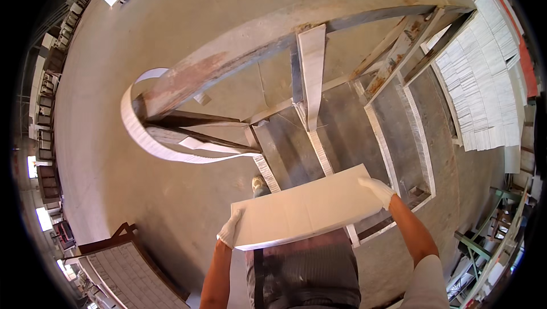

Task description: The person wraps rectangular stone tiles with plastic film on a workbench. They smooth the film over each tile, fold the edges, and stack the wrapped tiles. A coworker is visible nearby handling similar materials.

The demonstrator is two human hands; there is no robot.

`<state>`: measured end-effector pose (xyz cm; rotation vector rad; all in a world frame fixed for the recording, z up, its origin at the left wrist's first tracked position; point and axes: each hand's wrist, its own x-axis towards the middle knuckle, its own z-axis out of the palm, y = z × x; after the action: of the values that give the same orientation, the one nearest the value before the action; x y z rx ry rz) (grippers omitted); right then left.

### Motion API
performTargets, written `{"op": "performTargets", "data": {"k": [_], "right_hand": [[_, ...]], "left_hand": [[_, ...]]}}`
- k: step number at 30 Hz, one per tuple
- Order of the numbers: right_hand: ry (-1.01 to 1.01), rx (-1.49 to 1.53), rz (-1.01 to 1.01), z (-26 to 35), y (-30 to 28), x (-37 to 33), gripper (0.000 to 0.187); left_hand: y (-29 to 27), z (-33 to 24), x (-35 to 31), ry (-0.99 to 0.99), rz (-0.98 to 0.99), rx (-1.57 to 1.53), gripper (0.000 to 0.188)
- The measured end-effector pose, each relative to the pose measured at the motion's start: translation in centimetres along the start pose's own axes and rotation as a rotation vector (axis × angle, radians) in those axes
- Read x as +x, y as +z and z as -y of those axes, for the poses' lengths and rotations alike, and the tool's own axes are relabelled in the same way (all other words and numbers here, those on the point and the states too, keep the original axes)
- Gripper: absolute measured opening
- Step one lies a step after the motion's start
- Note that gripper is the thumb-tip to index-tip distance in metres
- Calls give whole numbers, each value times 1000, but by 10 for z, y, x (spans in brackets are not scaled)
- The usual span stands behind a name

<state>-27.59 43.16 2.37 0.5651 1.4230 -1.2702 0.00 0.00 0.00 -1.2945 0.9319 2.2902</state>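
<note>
**A pale slab carried flat over the rack**

Both gloved hands hold one slab (305, 207) — a wide, pale, rectangular sheet, level in front of the person's waist and above the near end of a metal rack (342, 155). The left hand (229, 230) is closed on the near-left corner, fingers wrapped under the edge. The right hand (379, 190) is clamped on the far-right corner, thumb on top. The two hands sit diagonally opposite, so the load is shared across the sheet.

The slab looks stiff: it lies flat with no sag between the grips. By its visible edge and the two-handed carry, it is probably fairly heavy and brittle — likely to chip at a corner if knocked on the rack's bars. The face looks smooth, so gloves help; a hold under the edges seems safer than pinching the top.

Strips of similar pale material rest on edge in the rack's slots. To the right, stacked white pieces (481, 75) stand in rows. The floor (171, 24) is bare concrete; a crate (128, 269) sits lower left.
</note>
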Motion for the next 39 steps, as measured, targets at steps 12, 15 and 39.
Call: {"op": "performTargets", "data": {"k": [12,15,39], "right_hand": [[92,-94,-47,11,2,232,67],[107,-132,-51,17,-2,264,62],[172,-98,-16,54,-21,378,55]], "left_hand": [[-85,-7,206,-39,0,-96,57],[-106,1,239,-51,-31,-112,57],[-90,-42,315,-137,-171,-66,58]]}}
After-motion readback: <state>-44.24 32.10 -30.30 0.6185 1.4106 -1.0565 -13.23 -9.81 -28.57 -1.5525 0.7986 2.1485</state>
